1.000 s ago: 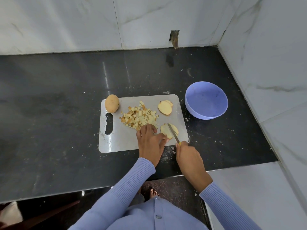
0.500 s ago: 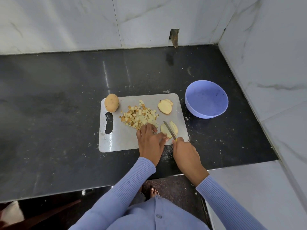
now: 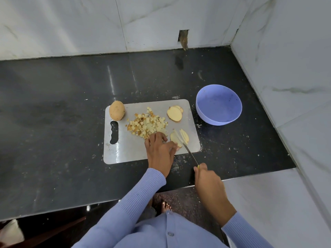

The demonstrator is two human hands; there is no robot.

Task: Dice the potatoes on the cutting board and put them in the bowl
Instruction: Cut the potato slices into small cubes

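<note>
A grey cutting board [image 3: 132, 151] lies on the black counter. On it sit a whole potato [image 3: 116, 110] at the far left, a heap of diced potato [image 3: 147, 125] in the middle, and two potato slices [image 3: 174, 113] at the far right. My left hand [image 3: 160, 151] presses a potato slice [image 3: 174, 137] near the board's right front. My right hand [image 3: 208, 181] grips a knife [image 3: 186, 149] whose blade lies across that slice, with cut strips [image 3: 184, 136] to its right. The lilac bowl [image 3: 218, 104] stands empty right of the board.
White marble walls close off the counter [image 3: 53, 104] at the back and on the right, close behind the bowl. The counter's front edge runs just below my hands. Potato crumbs are scattered around the board's right side.
My right hand has drawn back toward the counter's front edge, pulling the knife through the slice. My left hand stays on the slice.
</note>
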